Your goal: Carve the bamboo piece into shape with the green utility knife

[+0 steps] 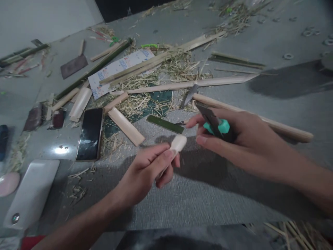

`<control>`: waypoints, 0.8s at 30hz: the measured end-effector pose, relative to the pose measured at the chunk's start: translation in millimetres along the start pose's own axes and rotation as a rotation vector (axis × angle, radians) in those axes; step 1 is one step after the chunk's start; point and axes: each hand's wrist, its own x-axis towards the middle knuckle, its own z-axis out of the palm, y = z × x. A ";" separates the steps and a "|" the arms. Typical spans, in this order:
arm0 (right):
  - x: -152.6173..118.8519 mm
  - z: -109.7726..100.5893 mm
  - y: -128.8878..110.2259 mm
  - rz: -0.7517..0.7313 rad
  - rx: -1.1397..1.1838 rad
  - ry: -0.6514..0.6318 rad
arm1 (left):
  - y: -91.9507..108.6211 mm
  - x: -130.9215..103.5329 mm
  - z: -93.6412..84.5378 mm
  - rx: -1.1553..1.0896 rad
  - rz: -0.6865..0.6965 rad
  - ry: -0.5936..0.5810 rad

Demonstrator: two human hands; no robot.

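Between the thumb and fingers of my left hand (153, 165) is a pale, shaved piece of bamboo (179, 143), its rounded end pointing up and right. My right hand (239, 139) grips a utility knife (209, 118) with a turquoise part, its blade tip up and to the left. The knife is apart from the bamboo piece. Just beyond my left hand, a short green bamboo strip (165, 124) lies on the table. Behind my right hand rests a hammer (223, 103) with a long wooden handle, partly hidden by the hand.
Bamboo shavings (137, 104) are heaped around long split bamboo strips (182, 84) and a printed paper sheet (100, 81). A black phone (90, 135) and a white phone-like slab (32, 192) lie at left. Metal nuts (288, 56) are scattered at the far right.
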 end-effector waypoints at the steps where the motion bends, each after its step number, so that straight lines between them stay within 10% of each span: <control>1: 0.7 -0.6 0.3 0.008 0.039 -0.010 | 1.4 -0.3 -0.3 0.033 0.010 -0.026; 17: -4.4 10.4 13.0 0.124 0.638 -0.138 | 6.4 -6.8 1.7 0.065 -0.034 -0.007; 24: -8.2 9.6 6.1 -0.055 0.225 -0.240 | 4.6 -8.8 1.0 -0.170 -0.037 -0.063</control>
